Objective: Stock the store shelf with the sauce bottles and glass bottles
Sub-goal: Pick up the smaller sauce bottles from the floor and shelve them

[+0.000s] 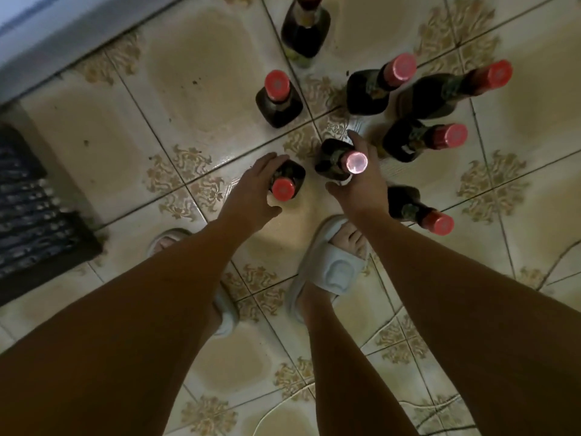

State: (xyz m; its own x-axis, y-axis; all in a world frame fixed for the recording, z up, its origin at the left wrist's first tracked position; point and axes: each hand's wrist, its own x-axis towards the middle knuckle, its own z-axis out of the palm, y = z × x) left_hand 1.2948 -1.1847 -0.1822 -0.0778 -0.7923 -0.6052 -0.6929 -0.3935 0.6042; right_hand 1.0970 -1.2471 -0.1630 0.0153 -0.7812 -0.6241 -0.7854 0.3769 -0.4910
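Note:
Several dark sauce bottles with red caps stand on the tiled floor, seen from above. My left hand (255, 190) is wrapped around the neck of one bottle (290, 177). My right hand (361, 180) curls around the neck of a second bottle (333, 158), whose cap shines pink. Other bottles stand beyond and to the right: one at the far left of the group (278, 99), two side by side further back (374, 86) (440, 92), one to the right (418, 141), one near my right wrist (415, 209), and a bigger one at the top (305, 25).
My feet in pale slippers (327, 269) stand just behind the bottles. A dark ribbed mat (31, 212) lies at the left. A grey ledge or shelf base (63, 36) runs across the top left corner. Bare patterned tile spreads between it and the bottles.

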